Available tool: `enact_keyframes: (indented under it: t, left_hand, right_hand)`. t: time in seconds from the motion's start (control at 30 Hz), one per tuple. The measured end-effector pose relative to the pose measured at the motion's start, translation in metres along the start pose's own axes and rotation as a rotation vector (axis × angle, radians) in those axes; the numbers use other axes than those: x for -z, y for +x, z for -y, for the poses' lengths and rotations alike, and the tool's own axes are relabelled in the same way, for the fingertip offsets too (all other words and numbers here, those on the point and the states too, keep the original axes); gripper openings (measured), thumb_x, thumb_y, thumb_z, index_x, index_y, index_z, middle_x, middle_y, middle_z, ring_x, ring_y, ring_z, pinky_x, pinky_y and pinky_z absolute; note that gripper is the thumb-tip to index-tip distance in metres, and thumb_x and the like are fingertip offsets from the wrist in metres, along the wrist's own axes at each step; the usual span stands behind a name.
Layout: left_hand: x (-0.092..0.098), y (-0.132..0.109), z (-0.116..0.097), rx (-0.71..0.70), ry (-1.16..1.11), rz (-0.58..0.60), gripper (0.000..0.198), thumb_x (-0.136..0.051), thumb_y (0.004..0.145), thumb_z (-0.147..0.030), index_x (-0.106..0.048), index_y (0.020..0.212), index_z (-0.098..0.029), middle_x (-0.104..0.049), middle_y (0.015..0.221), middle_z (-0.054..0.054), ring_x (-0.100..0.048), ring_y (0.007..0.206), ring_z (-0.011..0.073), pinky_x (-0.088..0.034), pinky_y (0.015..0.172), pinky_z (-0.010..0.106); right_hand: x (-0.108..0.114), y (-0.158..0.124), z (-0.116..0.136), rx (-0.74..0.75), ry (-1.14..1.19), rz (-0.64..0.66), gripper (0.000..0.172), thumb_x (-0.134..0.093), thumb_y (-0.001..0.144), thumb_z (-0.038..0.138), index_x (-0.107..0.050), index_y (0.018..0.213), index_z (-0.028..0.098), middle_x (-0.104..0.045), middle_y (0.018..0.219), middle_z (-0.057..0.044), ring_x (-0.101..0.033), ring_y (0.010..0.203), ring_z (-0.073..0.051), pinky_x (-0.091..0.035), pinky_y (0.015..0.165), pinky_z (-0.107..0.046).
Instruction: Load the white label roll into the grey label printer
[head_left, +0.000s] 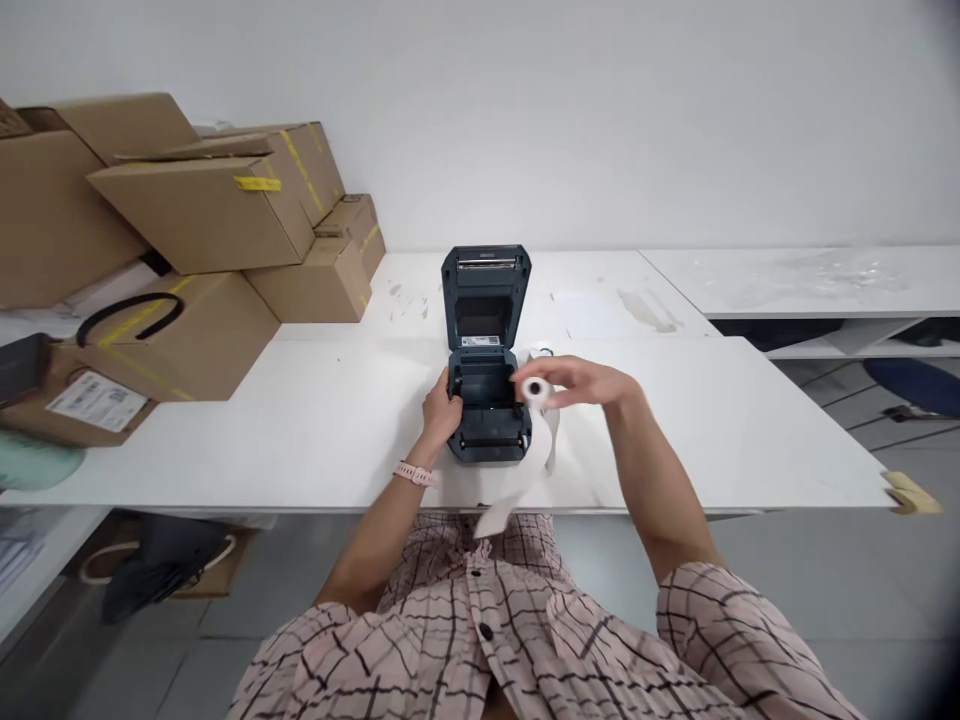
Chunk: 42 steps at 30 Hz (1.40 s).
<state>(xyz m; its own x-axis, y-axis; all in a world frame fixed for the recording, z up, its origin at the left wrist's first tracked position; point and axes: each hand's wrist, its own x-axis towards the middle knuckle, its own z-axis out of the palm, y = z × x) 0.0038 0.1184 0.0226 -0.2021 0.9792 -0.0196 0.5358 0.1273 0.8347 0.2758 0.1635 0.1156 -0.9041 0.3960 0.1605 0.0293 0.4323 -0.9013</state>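
Note:
A dark label printer stands on the white table with its lid raised and its inner bay exposed. My left hand grips the printer's left side, fingers at the edge of the bay. Just right of the bay, my right hand holds a small white paper roll with a dark core hole. From the roll a loose paper strip hangs down past the table's front edge. Behind my right hand a small white object is partly hidden.
Cardboard boxes are stacked on the left of the white table, some with yellow tape. A black curved band lies over one box. A yellowish piece sits at the right front corner. Crumpled clear plastic lies on the back right surface.

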Motion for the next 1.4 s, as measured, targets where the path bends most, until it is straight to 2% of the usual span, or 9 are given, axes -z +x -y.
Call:
enact_keyframes:
  t: [0.17,0.3,0.53,0.7,0.87,1.03,1.17,1.3,1.4]
  left_hand:
    - [0.000,-0.001,0.001,0.027,-0.026,-0.007,0.079,-0.057,0.081,-0.013,-0.044,0.158,-0.023,-0.061,0.153,0.008,-0.055,0.143,0.0349,-0.040,0.122,0.050]
    - [-0.001,-0.001,0.001,0.035,-0.035,-0.016,0.079,-0.057,0.080,-0.013,-0.045,0.158,-0.023,-0.061,0.153,0.008,-0.056,0.141,0.0331,-0.041,0.121,0.048]
    - [-0.003,0.002,0.005,-0.019,-0.085,-0.020,0.080,-0.056,0.076,-0.011,-0.049,0.154,-0.026,-0.066,0.147,0.004,-0.058,0.140,0.0286,-0.042,0.121,0.046]
    - [-0.003,0.002,0.006,-0.012,-0.074,-0.034,0.082,-0.056,0.074,-0.010,-0.049,0.155,-0.027,-0.067,0.146,0.003,-0.059,0.140,0.0287,-0.041,0.123,0.047]
    - [-0.004,0.003,0.008,0.012,-0.048,-0.013,0.080,-0.053,0.078,-0.010,-0.044,0.158,-0.019,-0.058,0.156,0.008,-0.056,0.143,0.0283,-0.039,0.123,0.046]
    - [-0.006,0.004,0.009,0.033,-0.056,-0.018,0.081,-0.054,0.078,-0.009,-0.044,0.158,-0.021,-0.056,0.157,0.008,-0.054,0.145,0.0277,-0.038,0.124,0.045]
    - [-0.007,0.003,0.007,0.042,-0.058,-0.027,0.081,-0.054,0.078,-0.009,-0.045,0.157,-0.022,-0.059,0.155,0.007,-0.056,0.143,0.0273,-0.039,0.124,0.044]
    - [-0.008,0.002,0.006,0.035,-0.068,-0.041,0.081,-0.055,0.077,-0.008,-0.047,0.157,-0.021,-0.062,0.152,0.008,-0.057,0.143,0.0284,-0.040,0.123,0.044]
    - [-0.008,0.002,0.004,0.037,-0.080,-0.044,0.080,-0.055,0.078,-0.007,-0.048,0.156,-0.019,-0.062,0.151,0.010,-0.058,0.142,0.0300,-0.041,0.122,0.045]
  right_hand:
    - [0.008,-0.116,-0.004,-0.202,0.039,-0.396,0.036,-0.081,0.083,0.044,-0.073,0.115,0.028,-0.076,0.114,-0.013,-0.070,0.109,-0.031,-0.057,0.089,-0.046]
    - [0.009,-0.145,-0.030,-0.502,-0.008,-0.466,0.033,-0.077,0.084,0.043,-0.072,0.113,0.028,-0.072,0.126,-0.012,-0.066,0.102,-0.029,-0.054,0.093,-0.049]
    - [0.010,-0.111,-0.088,-0.588,0.067,-0.471,0.044,-0.077,0.072,0.039,-0.072,0.113,0.024,-0.071,0.132,-0.010,-0.067,0.093,-0.022,-0.057,0.087,-0.043]
    - [0.027,-0.119,-0.089,-0.535,0.129,-0.559,0.064,-0.083,0.074,0.043,-0.067,0.134,0.032,-0.061,0.152,-0.010,-0.055,0.142,-0.034,-0.045,0.118,-0.055]
    - [0.058,-0.083,-0.090,-0.505,0.065,-0.596,0.086,-0.090,0.067,0.040,-0.056,0.145,0.033,-0.046,0.165,-0.011,-0.039,0.155,-0.036,-0.037,0.124,-0.059]
    - [0.072,-0.019,-0.114,-0.649,-0.070,-0.433,0.081,-0.094,0.049,0.028,-0.066,0.126,0.023,-0.067,0.141,-0.014,-0.058,0.137,-0.038,-0.043,0.118,-0.053]
    - [0.064,-0.005,-0.122,-0.648,-0.101,-0.442,0.065,-0.092,0.049,0.028,-0.068,0.109,0.021,-0.077,0.113,-0.008,-0.068,0.112,-0.035,-0.054,0.102,-0.048]
    - [0.058,-0.012,-0.102,-0.581,-0.090,-0.529,0.065,-0.081,0.066,0.043,-0.062,0.124,0.021,-0.075,0.114,-0.010,-0.069,0.104,-0.031,-0.058,0.092,-0.043]
    - [0.052,-0.003,-0.072,-0.382,-0.009,-0.553,0.068,-0.075,0.074,0.049,-0.057,0.135,0.022,-0.073,0.122,-0.010,-0.068,0.111,-0.031,-0.056,0.096,-0.043]
